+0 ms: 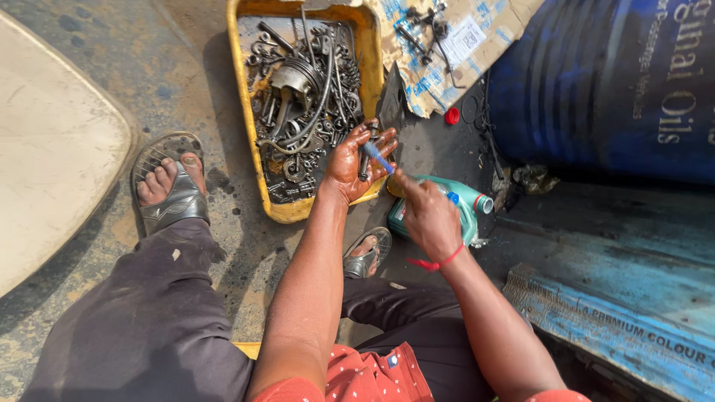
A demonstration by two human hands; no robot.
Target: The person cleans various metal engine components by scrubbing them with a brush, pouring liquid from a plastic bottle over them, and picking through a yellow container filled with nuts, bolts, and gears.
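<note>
My left hand [356, 162], shiny with oil, grips a small dark metal part [365, 160] just over the right edge of a yellow tray [294, 211]. My right hand [428, 216] holds a thin blue-handled brush [379, 157] whose tip touches that part. A red band sits on my right wrist. The tray is full of several oily bolts, rods, springs and a piston-like piece [292, 80]. Directly under my right hand lies a green plastic oil bottle [462, 202] on its side.
A large blue drum [611, 82] stands at the right. Torn cardboard [454, 45] carries metal parts beside the tray, with a red cap [452, 116] near it. My sandalled feet [170, 186] rest on oily concrete. A pale slab [52, 149] is left; blue sheeting [618, 298] is right.
</note>
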